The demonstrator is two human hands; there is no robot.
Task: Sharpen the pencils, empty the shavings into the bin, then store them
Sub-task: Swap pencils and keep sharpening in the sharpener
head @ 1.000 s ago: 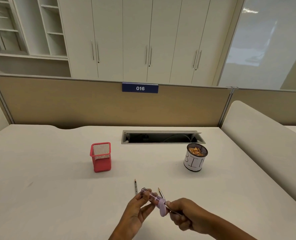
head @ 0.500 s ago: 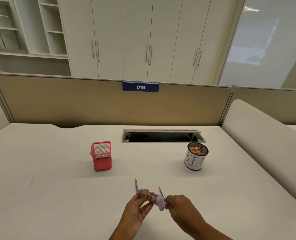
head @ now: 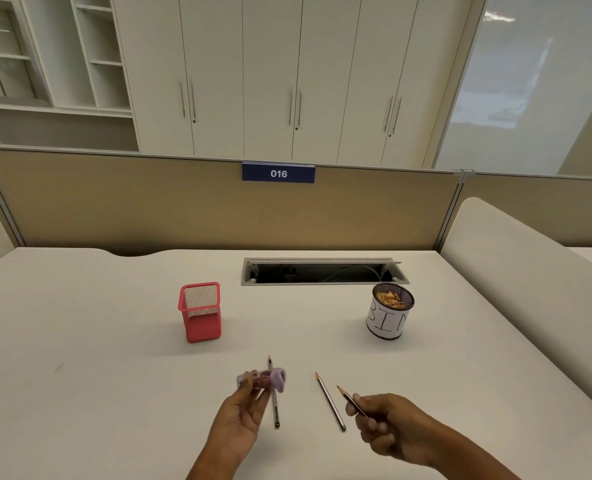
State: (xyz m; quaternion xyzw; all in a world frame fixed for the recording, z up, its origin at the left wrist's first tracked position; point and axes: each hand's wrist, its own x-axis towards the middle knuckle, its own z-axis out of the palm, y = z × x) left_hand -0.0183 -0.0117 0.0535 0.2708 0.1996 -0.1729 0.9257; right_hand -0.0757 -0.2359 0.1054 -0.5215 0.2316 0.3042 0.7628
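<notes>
Pale cupboard doors [head: 270,81] fill the back of the room in your head view, with open shelves [head: 97,57] to their left. Below them is a tan partition [head: 149,209] carrying a blue label [head: 278,173] that reads 016. Your white desk [head: 80,341] runs up to that partition, and an open cable slot [head: 322,271] is cut into it near the far edge.

On the desk, a red mesh holder [head: 201,313] stands upright left of centre. Well apart to the right stands the bin [head: 388,322], a dark mesh cup wrapped in white paper lettered BIN, with pencil shavings [head: 391,299] inside it.

Your left hand [head: 239,420] is raised over the desk, its fingertips pinching a lilac sharpener [head: 265,379]; the sharpener is blurred, so its details don't read. Behind it a first pencil [head: 275,410] lies flat on the desk, point toward the partition, partly hidden by the sharpener. A second pencil [head: 330,400] lies flat between your two hands, its point also aimed away from you and leaning slightly left.

Your right hand [head: 388,427] has its fingers curled round a third pencil [head: 348,398], gripping the shaft, with the sharpened tip pointing up and to the left. That tip is near the second pencil but apart from it. Your hands are well apart from each other and from the holder and the bin.
</notes>
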